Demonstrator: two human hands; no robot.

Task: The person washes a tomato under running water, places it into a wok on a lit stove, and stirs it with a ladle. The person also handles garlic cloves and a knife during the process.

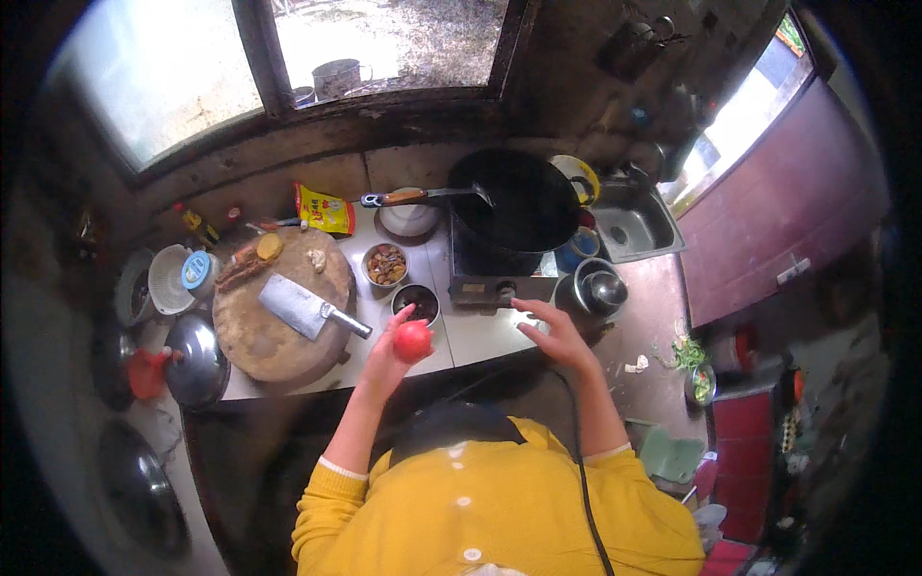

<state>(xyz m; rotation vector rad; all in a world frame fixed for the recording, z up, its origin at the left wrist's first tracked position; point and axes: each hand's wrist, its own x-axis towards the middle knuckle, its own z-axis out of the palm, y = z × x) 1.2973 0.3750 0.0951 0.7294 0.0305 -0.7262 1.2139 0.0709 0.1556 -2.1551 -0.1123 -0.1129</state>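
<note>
My left hand (384, 358) holds a smooth, round red object (413, 341), tomato-like, above the counter's front edge. Just beyond it is a small bowl with dark contents (415, 303). My right hand (558, 333) reaches toward the control knob (506, 291) of a gas stove (472, 286), fingers spread. Whether a fingertip touches the knob is unclear. A large black wok (515, 205) sits on the stove, with a wooden-handled spatula (425, 196) across its left rim. On the round wooden chopping board (266, 353) lies a cleaver (295, 306), its handle over the right edge.
A bowl of brown chopped food (386, 265) and a yellow packet (324, 209) stand behind the board's right side. Ginger (269, 247) and garlic (316, 260) lie on the board. Right of the stove are metal pots (603, 289) and a sink (634, 223). A black cable (578, 439) hangs before me.
</note>
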